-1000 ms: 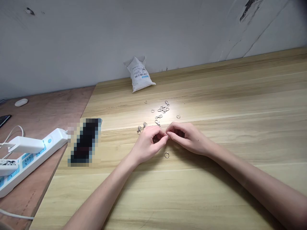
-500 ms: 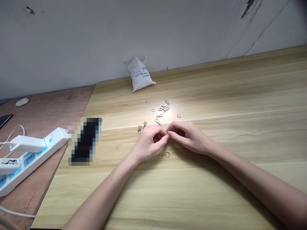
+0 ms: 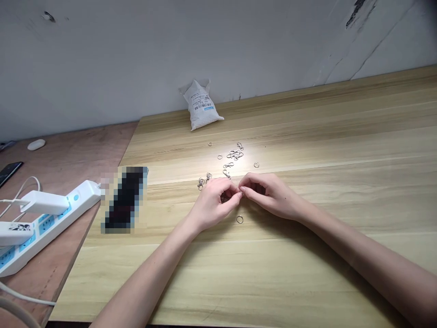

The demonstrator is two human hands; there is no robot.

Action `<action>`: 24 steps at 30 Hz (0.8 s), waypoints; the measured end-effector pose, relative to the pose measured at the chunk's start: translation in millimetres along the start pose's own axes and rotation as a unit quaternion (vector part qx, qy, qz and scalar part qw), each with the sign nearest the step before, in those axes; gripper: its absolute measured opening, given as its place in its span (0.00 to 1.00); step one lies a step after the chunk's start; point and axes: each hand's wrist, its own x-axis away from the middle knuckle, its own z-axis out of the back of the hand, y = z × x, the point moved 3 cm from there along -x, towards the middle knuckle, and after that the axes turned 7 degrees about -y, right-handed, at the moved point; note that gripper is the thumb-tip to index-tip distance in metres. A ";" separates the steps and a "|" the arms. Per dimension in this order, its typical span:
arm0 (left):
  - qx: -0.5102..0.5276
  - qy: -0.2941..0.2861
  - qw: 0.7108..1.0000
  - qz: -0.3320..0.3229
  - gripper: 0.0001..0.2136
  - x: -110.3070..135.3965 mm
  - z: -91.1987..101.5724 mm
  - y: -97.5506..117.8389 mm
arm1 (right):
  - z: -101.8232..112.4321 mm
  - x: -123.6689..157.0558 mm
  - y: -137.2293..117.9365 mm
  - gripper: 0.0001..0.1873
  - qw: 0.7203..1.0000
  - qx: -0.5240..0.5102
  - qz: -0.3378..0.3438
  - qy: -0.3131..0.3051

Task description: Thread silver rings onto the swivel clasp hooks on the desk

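Note:
My left hand (image 3: 215, 200) and my right hand (image 3: 269, 196) meet fingertip to fingertip over the wooden table. Both are closed in a pinch, and the fingers hide whatever small thing lies between them. A little shiny metal shows in the hollow of my left hand, too small to name. Just below the fingertips lies a split ring (image 3: 239, 219). Beyond the hands are several silver lobster-clasp hooks (image 3: 235, 155), one clasp (image 3: 226, 174) almost touching my left fingers. Left of that hand sit two clasps with rings, one clasp (image 3: 200, 183) further out.
Loose rings lie around, one ring (image 3: 256, 165) to the right. A white labelled plastic bag (image 3: 204, 107) leans by the wall. At left are a dark pixelated object (image 3: 124, 198), a white power strip (image 3: 82, 193) with chargers and cables, a phone (image 3: 11, 173) and a white case (image 3: 36, 145).
The whole view has shifted slightly, with everything a little further right. The hands keep the same pinch, and the clasps and rings on the table lie as before.

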 end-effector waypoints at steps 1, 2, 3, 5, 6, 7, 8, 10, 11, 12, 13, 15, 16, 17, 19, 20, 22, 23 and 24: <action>-0.002 0.000 1.000 -0.001 0.07 0.0 0.0 -0.4 | 0.2 -0.1 -0.5 0.10 1.000 0.001 0.000 0.001; -0.003 0.000 1.000 -0.003 0.06 0.0 0.0 -0.6 | 0.3 -0.1 -0.9 0.10 1.000 0.001 -0.001 0.001; -0.005 0.000 1.000 -0.006 0.06 0.0 0.0 -0.7 | 0.2 -0.2 -1.2 0.10 1.000 0.002 -0.001 0.001; -0.006 -0.001 1.000 -0.013 0.06 -0.3 0.1 -0.5 | 0.0 -0.2 -1.3 0.10 1.000 0.002 -0.001 -0.001; -0.006 -0.001 1.000 -0.015 0.07 -0.4 0.1 -0.3 | -0.2 -0.2 -1.2 0.10 1.000 0.002 -0.002 -0.001; -0.006 -0.001 1.000 -0.017 0.07 -0.5 0.2 0.0 | -0.5 -0.2 -1.0 0.10 1.000 0.002 -0.002 -0.002; -0.006 -0.001 1.000 -0.019 0.07 -0.5 0.2 0.1 | -0.7 -0.3 -0.8 0.10 1.000 0.002 -0.002 -0.002; -0.008 0.001 1.000 -0.018 0.07 -0.4 0.2 0.2 | -1.1 -0.3 -0.3 0.10 1.000 0.002 -0.001 -0.001; -0.009 0.001 1.000 -0.018 0.06 -0.3 0.2 0.1 | -1.2 -0.4 -0.1 0.10 1.000 0.003 -0.001 -0.002; -0.009 0.001 1.000 -0.019 0.06 -0.2 0.1 0.0 | -1.4 -0.4 0.1 0.10 1.000 0.003 -0.001 -0.002; -0.010 0.001 1.000 -0.020 0.06 -0.2 0.1 -0.1 | -1.5 -0.5 0.1 0.10 1.000 0.003 0.000 -0.002; -0.010 0.001 1.000 -0.022 0.06 -0.2 0.1 -0.3 | -1.5 -0.5 0.1 0.10 1.000 0.002 0.002 -0.002; -0.011 0.002 1.000 -0.022 0.06 -0.3 0.3 -0.4 | -1.4 -0.4 -0.1 0.10 1.000 0.000 0.002 -0.003; -0.011 0.004 1.000 -0.022 0.06 -0.5 0.5 -0.4 | -1.3 -0.4 -0.2 0.10 1.000 -0.002 0.003 -0.004; -0.011 0.005 1.000 -0.020 0.06 -0.7 0.8 -0.3 | -1.1 -0.4 -0.4 0.09 1.000 -0.005 0.002 -0.005; -0.010 0.006 1.000 -0.020 0.06 -0.8 0.9 -0.1 | -1.0 -0.3 -0.5 0.09 1.000 -0.006 0.002 -0.006; -0.007 0.006 1.000 -0.022 0.06 -0.7 0.9 0.2 | -0.8 -0.3 -0.4 0.09 1.000 -0.005 0.002 -0.005; -0.006 0.006 1.000 -0.023 0.06 -0.7 0.8 0.3 | -0.8 -0.4 -0.2 0.09 1.000 -0.004 0.002 -0.005; -0.006 0.005 1.000 -0.023 0.07 -0.6 0.7 0.4 | -0.8 -0.4 0.0 0.09 1.000 -0.005 0.002 -0.005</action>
